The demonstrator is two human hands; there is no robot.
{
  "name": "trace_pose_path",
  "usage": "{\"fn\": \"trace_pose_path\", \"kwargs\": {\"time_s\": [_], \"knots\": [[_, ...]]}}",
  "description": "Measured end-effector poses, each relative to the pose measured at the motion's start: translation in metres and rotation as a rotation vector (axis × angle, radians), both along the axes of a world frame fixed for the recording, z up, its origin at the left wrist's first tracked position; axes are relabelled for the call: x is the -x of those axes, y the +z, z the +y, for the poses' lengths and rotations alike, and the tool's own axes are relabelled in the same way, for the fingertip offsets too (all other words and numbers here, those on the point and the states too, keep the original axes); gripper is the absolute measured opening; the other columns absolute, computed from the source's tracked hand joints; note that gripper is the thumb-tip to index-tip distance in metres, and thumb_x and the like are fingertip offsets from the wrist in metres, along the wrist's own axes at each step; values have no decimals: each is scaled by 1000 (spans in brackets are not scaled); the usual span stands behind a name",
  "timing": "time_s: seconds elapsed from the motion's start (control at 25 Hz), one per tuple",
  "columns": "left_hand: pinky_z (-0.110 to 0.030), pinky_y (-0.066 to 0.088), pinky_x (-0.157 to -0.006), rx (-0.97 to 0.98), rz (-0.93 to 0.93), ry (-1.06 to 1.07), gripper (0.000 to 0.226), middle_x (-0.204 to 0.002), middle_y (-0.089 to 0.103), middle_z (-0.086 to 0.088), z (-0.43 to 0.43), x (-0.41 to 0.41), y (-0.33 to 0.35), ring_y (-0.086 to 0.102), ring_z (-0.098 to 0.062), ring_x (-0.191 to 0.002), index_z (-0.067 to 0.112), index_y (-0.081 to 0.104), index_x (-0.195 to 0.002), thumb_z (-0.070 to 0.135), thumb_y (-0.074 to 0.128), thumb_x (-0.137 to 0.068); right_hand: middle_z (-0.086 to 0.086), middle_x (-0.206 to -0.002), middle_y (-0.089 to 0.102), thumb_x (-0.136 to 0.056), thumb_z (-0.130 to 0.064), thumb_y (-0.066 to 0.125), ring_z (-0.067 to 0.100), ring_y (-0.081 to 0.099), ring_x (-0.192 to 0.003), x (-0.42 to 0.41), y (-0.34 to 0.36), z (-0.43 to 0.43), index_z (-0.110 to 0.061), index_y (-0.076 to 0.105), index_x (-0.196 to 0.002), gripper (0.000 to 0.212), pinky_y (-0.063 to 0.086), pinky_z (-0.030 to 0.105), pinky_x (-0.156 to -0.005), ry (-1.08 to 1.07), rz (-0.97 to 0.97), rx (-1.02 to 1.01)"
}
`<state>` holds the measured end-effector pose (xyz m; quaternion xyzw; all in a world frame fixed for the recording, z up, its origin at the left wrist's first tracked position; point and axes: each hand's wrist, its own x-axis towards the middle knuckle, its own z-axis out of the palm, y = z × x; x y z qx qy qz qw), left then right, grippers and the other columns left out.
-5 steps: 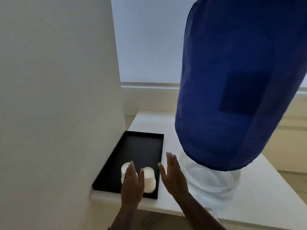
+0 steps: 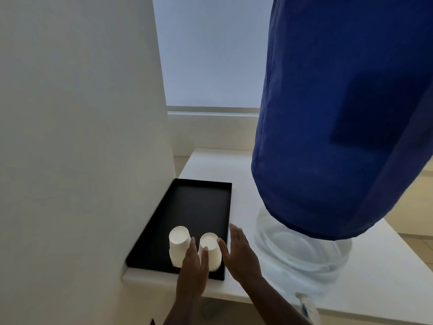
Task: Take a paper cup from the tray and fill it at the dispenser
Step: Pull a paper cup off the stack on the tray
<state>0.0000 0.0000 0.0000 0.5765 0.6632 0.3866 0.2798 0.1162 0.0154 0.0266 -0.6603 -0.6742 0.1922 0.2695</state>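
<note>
Two white paper cups stand upside down at the near end of a black tray point(image 2: 201, 202): a left cup stack point(image 2: 178, 242) and a right cup point(image 2: 210, 248). My left hand point(image 2: 194, 270) lies between the two cups, fingers together, touching the right cup's near side. My right hand point(image 2: 241, 252) is open just right of that cup, its thumb at the cup's rim. The dispenser is a clear water bottle point(image 2: 302, 249) under a blue cloth cover point(image 2: 339, 113), with a tap point(image 2: 307, 306) at the counter's front edge.
The tray sits on a white counter point(image 2: 234, 170), pushed against a white wall point(image 2: 82, 137) on the left. A window blind and sill are behind. The big bottle fills the counter's right side.
Both hands have moved slightly forward toward the right cup; the right thumb now reaches its rim and the left fingers rest against it.
</note>
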Motion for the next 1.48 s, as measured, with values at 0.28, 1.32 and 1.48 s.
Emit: {"fn": "trace_pose_path", "kwargs": {"time_s": [0.28, 1.32, 1.48], "knots": [[-43, 36, -112, 105, -46, 14, 47, -146, 40, -17, 19, -5, -38, 40, -30, -134, 3, 28, -140, 12, 46, -97, 2, -153, 24, -86, -53, 45, 22, 30, -137, 18, -32, 30, -19, 16, -140, 70, 36, 37, -109, 55, -57, 121], [-49, 39, -106, 84, -143, 165, 48, -137, 47, -22, 20, -12, -56, 42, -36, -129, -2, 44, -128, -5, 61, -84, -1, -102, 57, -74, -30, 72, 16, 54, -90, 1, 19, 41, -18, 46, -114, 49, 49, 29, -76, 97, 400, -172], [-41, 44, -93, -157, -314, 350, 26, -127, 54, -24, 16, -24, -22, 51, -37, -117, -4, 54, -118, 0, 40, -97, -9, -103, 47, -77, -28, 70, 12, 52, -88, -7, 20, 24, -18, 42, -117, 51, 48, 5, -59, -26, 596, -213]]}}
